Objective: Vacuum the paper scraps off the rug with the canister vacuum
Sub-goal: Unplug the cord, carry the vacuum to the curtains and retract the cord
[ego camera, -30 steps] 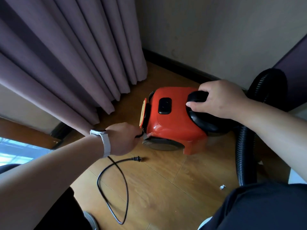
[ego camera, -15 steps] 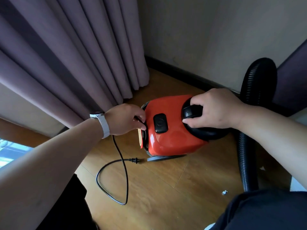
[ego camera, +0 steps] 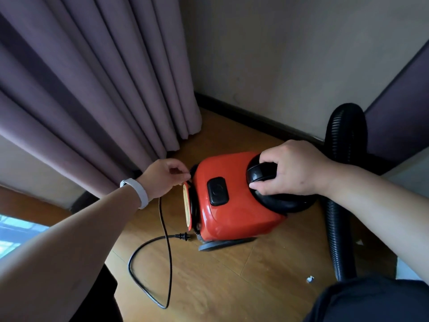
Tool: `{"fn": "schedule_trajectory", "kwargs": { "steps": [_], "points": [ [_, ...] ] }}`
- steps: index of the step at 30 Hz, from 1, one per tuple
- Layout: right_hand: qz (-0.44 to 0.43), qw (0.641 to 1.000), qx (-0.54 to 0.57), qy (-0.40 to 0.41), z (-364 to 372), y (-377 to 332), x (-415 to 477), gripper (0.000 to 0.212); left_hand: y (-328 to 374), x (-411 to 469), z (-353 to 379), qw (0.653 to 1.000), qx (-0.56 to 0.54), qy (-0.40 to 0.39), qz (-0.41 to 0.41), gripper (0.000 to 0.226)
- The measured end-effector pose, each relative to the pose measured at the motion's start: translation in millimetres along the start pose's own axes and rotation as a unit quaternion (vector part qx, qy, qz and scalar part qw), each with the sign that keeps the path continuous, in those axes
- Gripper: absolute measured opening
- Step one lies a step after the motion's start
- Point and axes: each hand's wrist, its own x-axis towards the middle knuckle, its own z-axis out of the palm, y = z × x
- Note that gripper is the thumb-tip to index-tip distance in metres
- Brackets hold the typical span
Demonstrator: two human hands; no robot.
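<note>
A red canister vacuum [ego camera: 232, 212] sits on the wooden floor, its rear end facing left. My right hand [ego camera: 292, 170] grips the black carry handle [ego camera: 260, 175] on top. My left hand [ego camera: 162, 175] pinches the black power cord [ego camera: 162, 219] where it leaves the rear cord reel [ego camera: 186, 210]. The cord hangs down, loops across the floor and ends in a plug [ego camera: 184, 236] lying beside the vacuum's wheel. A black ribbed hose [ego camera: 339, 228] runs down the right side. One small white paper scrap [ego camera: 310, 279] lies on the floor. No rug is in view.
Purple curtains [ego camera: 104, 89] hang at the left down to the floor. A beige wall [ego camera: 278, 54] with a dark baseboard closes the corner behind the vacuum. A dark purple panel [ego camera: 399, 108] stands at the right. My dark-clothed knees fill the bottom corners.
My left hand has risen from low at the vacuum's rear to its upper edge, drawing more cord out. The vacuum has turned slightly under my right hand's hold.
</note>
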Motion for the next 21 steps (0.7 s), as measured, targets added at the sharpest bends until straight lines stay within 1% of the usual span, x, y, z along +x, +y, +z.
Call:
{"fn": "schedule_trajectory", "kwargs": {
  "steps": [2,5,9,12,14,16,18,20,21],
  "points": [
    [0.005,1.000,0.004,-0.004,-0.5,-0.3,-1.2,0.060,-14.2,-2.4,1.5,0.998,-0.043,-0.029,-0.039,0.014],
    [0.013,1.000,0.019,-0.002,0.1,2.4,-5.8,0.059,-27.5,-9.3,7.6,0.992,-0.068,-0.067,-0.079,0.024],
    [0.039,0.998,0.044,0.024,-2.7,5.0,-8.6,0.059,-27.9,-15.6,20.0,0.984,-0.134,-0.049,-0.107,0.026],
    [0.064,0.995,0.052,0.048,-1.0,4.4,-9.0,0.052,-24.2,-15.3,23.7,0.982,-0.149,-0.026,-0.116,0.027],
    [0.082,0.994,0.048,0.061,-0.2,5.3,-7.7,0.053,-22.2,-16.6,26.1,0.988,-0.113,-0.015,-0.108,0.028],
    [0.106,0.991,0.044,0.072,0.2,8.8,-4.6,0.053,-23.8,-19.6,30.7,0.992,-0.077,-0.030,-0.094,0.025],
    [0.131,0.988,0.036,0.076,0.9,13.2,-2.4,0.051,-27.1,-22.9,36.8,0.996,-0.038,-0.056,-0.061,0.022],
    [0.151,0.985,0.023,0.078,2.5,18.5,-1.7,0.052,-23.9,-26.4,38.9,0.994,0.072,-0.085,-0.018,0.020],
    [0.159,0.984,0.015,0.078,3.6,21.1,-1.6,0.053,-19.5,-28.7,38.7,0.985,0.137,-0.105,-0.003,0.024]
  ]
}}
